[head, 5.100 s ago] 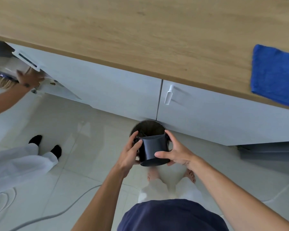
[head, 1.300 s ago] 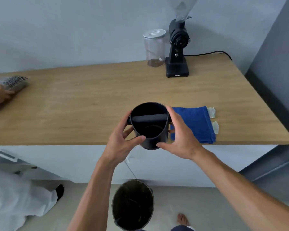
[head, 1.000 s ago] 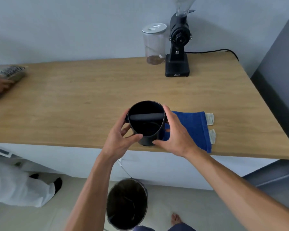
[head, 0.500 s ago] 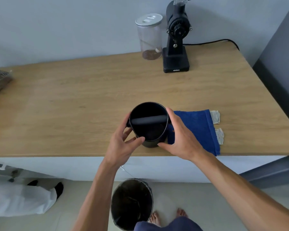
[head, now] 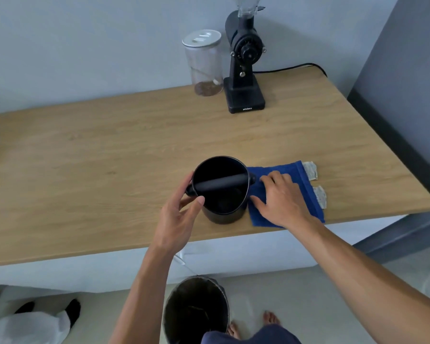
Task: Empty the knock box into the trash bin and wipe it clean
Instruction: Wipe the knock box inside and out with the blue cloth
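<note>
The black knock box [head: 224, 216] stands upright on the wooden counter [head: 97, 170] near its front edge, its cross bar spanning the open top. My left hand [head: 176, 219] is wrapped around the box's left side, thumb on the rim. My right hand [head: 281, 199] lies flat with fingers spread on the blue cloth [head: 309, 197], which lies just right of the box and touches it. The dark trash bin [head: 168, 311] stands on the floor below the counter edge, in front of my feet.
A black coffee grinder [head: 243, 70] and a clear lidded jar [head: 204, 63] stand at the back by the wall. A grey wall panel [head: 407, 83] borders the counter's right end. Another person's legs in black socks [head: 70, 311] are at lower left.
The knock box, earlier tipped over the bin, was brought up and set down on the counter. My right hand let go of it and moved right onto the blue cloth.
</note>
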